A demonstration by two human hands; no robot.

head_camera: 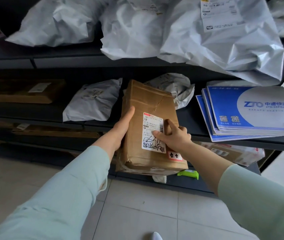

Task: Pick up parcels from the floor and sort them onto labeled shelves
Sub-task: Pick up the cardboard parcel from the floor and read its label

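Observation:
A taped brown cardboard parcel (148,108) with a white shipping label and handwriting lies half on the middle shelf (96,124), its near end sticking out over the edge. My left hand (120,130) grips its left side, thumb on top. My right hand (174,137) presses on the label and the right edge, index finger raised. The parcel's far end rests between a grey poly bag (92,101) and a crumpled grey bag (177,89).
A stack of blue and white ZTO envelopes (252,111) lies at the right of the middle shelf. Large grey poly bags (215,42) fill the upper shelf. Flat brown boxes (21,91) sit at left. A green packet (188,174) lies on the bottom shelf. Tiled floor (137,213) below.

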